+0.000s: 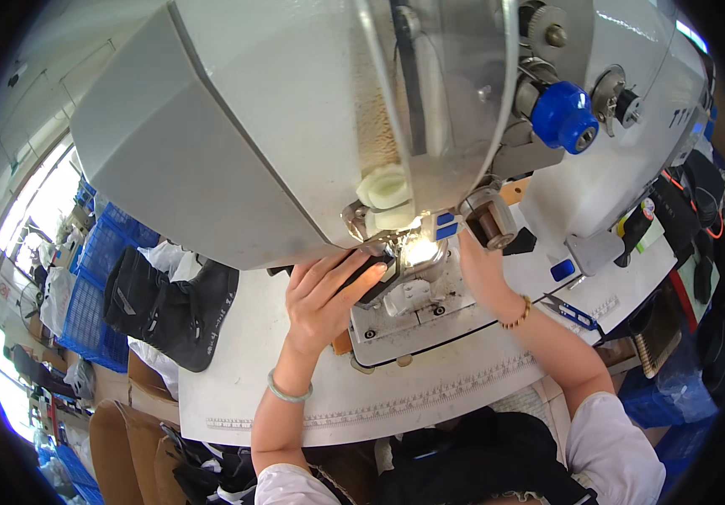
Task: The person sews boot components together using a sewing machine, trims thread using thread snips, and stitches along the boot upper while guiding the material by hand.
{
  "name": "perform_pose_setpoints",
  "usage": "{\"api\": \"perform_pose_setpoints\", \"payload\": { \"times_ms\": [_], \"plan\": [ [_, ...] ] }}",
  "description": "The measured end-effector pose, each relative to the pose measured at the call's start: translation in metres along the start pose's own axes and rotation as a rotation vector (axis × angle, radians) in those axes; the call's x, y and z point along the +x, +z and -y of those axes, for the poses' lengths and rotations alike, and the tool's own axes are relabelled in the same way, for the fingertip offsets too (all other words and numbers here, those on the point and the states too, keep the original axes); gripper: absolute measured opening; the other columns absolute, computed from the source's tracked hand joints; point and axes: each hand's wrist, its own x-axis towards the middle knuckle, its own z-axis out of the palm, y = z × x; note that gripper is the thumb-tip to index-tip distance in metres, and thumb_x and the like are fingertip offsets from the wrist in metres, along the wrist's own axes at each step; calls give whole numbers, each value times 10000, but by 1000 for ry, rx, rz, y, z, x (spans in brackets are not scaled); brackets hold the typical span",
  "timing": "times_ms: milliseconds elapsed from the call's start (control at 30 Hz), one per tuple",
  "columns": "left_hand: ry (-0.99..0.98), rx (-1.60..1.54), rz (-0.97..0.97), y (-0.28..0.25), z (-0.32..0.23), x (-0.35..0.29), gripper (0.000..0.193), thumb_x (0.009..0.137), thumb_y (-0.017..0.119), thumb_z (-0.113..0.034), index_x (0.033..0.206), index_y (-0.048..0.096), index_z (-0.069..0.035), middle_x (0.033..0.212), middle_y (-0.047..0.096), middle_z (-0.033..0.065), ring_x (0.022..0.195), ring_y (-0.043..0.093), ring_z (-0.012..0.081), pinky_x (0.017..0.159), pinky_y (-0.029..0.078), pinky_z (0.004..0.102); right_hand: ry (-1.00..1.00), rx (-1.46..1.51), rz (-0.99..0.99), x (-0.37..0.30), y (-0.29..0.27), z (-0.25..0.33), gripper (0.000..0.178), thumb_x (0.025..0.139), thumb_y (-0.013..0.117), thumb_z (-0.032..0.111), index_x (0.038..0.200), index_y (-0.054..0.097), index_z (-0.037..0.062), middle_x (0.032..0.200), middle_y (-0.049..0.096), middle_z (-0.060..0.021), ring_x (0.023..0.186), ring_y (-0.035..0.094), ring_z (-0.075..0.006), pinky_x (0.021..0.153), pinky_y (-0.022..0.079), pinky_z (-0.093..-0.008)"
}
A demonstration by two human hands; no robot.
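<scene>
A large pale grey sewing machine [236,143] fills the upper middle, its lamp lit over the metal needle plate [417,313]. My left hand [322,296] is closed on a black fabric piece [379,284], holding it beside the needle area under the machine head. Only the wrist and back of my right hand [482,268] show, to the right of the needle. Its fingers are hidden behind the machine's parts near a brown thread spool [487,227]. A blue tension knob [566,116] sits above that hand.
Black shoe uppers [169,299] lie on the white table [244,396] at the left. Blue thread snips [573,313] rest right of my right wrist. A printed ruler [430,394] runs along the near edge. Blue crates [97,286] stand at the far left.
</scene>
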Motion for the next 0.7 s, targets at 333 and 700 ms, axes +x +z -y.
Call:
{"api": "perform_pose_setpoints", "payload": {
  "times_ms": [333,700],
  "plan": [
    [25,18,16,-3,-7,4,237,679,608,-77,895,698,-108,961,665,52,897,622,211,774,479,315,-949,-376,70,-29,3,6,354,638,584,-90,968,548,33,880,536,-92,669,531,-208,559,440,-275],
    [0,76,63,-6,-16,0,289,692,597,-49,963,680,-105,1008,659,39,944,611,190,769,451,292,-1010,-483,139,-33,9,16,394,627,673,-22,996,638,110,928,550,-36,693,528,-169,563,440,-262]
  ]
}}
